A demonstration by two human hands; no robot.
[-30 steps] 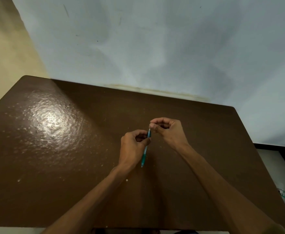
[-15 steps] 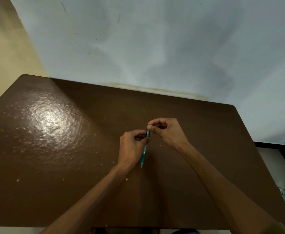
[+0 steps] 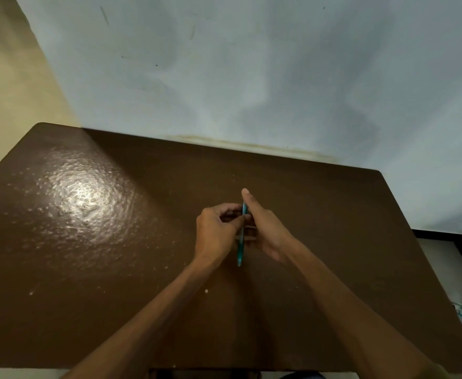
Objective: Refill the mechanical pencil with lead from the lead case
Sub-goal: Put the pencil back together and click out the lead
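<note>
Above the brown tabletop [image 3: 93,269], the left hand [image 3: 217,233] and right hand [image 3: 268,233] both gripped one teal mechanical pencil [image 3: 241,242], held nearly upright.

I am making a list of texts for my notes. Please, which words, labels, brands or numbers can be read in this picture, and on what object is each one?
None can be read.
Mechanical pencil: teal barrel, held by the left hand and the right hand; any print is too small to tell.
Table: bare brown top, no text.
Wall: only marks and stains.
</note>
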